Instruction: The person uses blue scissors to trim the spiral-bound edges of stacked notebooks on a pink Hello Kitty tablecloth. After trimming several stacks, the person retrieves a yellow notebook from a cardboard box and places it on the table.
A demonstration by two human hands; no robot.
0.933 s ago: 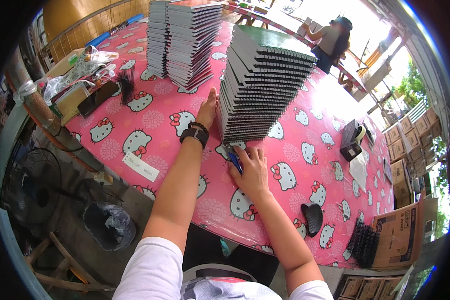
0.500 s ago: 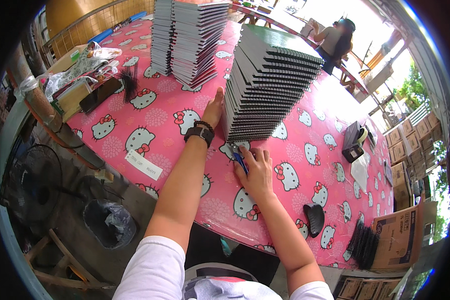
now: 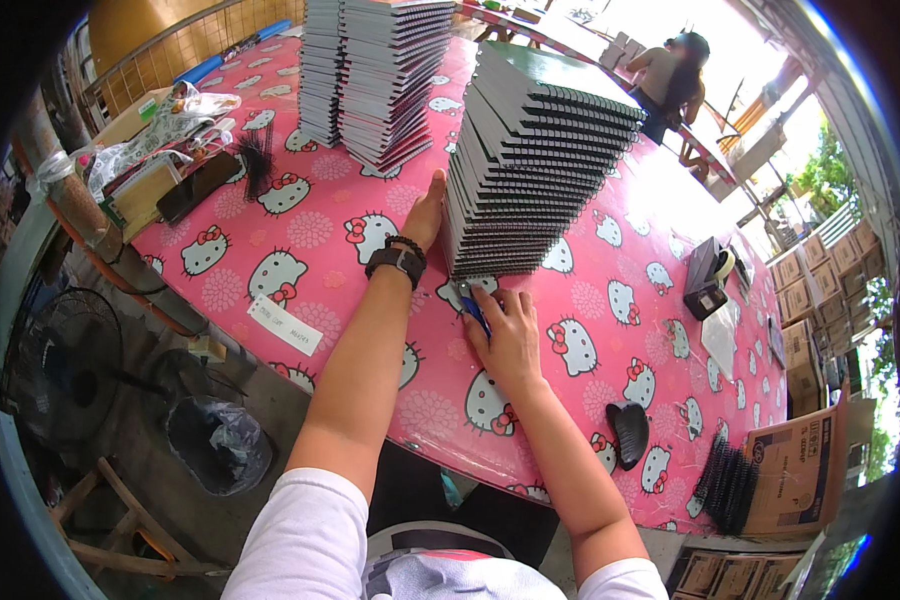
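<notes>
The right-hand grip [image 3: 511,345] is closed around a blue-handled tool [image 3: 477,313], its metal head poking out toward the bottom front corner of a tall stack of spiral-bound notebooks [image 3: 530,175]; from here I can't tell whether the two touch. The left-hand grip [image 3: 425,222] is open, laid flat along the stack's left side, with a dark wristband [image 3: 395,264] and a beaded bracelet at the wrist. The notebooks stand near the middle of the pink patterned tabletop [image 3: 432,410], a green cover on top and dark coils facing right, the whole pile leaning a little.

Just beyond, to the left, I see more bound books [image 3: 395,85] piled high. A white paper strip [image 3: 284,325] lies near the tabletop's left edge, left of the person's forearm. Over to the right sit a tape dispenser [image 3: 708,282] and, closer to the person, a curved black object [image 3: 627,436]. A heap of black coils [image 3: 727,487] rests at the near right corner, beside a cardboard box [image 3: 795,475]. Across the way, another person [image 3: 668,85] is by a second table, back mostly turned to us.
</notes>
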